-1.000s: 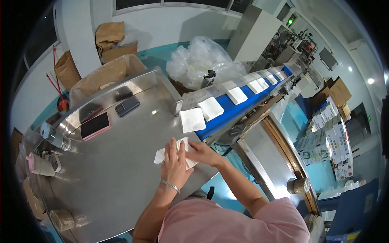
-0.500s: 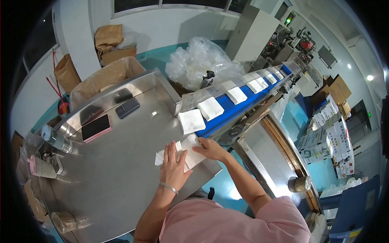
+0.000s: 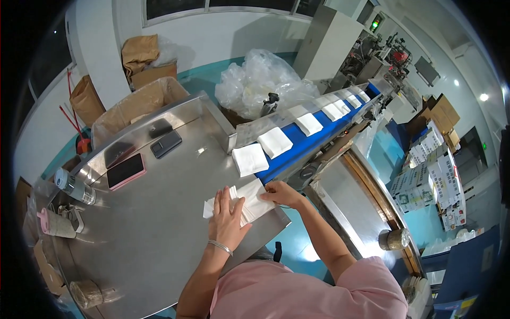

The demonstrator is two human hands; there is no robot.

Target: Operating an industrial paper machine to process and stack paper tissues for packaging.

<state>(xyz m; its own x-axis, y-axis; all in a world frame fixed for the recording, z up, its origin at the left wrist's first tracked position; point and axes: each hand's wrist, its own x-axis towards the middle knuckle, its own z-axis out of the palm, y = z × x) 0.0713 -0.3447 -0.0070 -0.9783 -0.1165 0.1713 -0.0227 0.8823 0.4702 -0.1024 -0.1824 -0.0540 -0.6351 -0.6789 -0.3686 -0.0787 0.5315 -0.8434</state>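
A fanned pile of folded white tissues (image 3: 254, 194) lies at the right front edge of the steel table (image 3: 154, 228). Resting on its left part is my left hand (image 3: 227, 215), palm down, the fingers stretched out and the thumb apart. At the pile's right edge my right hand (image 3: 280, 194) has thumb and fingers closed on the tissues; the fingertips underneath are hidden. Just beyond the pile, another white tissue bundle (image 3: 249, 160) sits at the near end of the blue conveyor belt (image 3: 289, 151), with several more bundles spaced along it.
A black-screened phone in a pink case (image 3: 126, 171), a dark phone (image 3: 166, 144), a clear bottle (image 3: 74, 187) and a pink-lidded cup (image 3: 56, 223) stand or lie on the left. Rolls of tape (image 3: 394, 240) sit on the right-hand bench (image 3: 350, 207). Clear plastic bags (image 3: 265, 80) are heaped behind.
My right hand has shifted slightly right and down along the pile's edge, and more of the white tissues shows between the hands. My left hand stays put.
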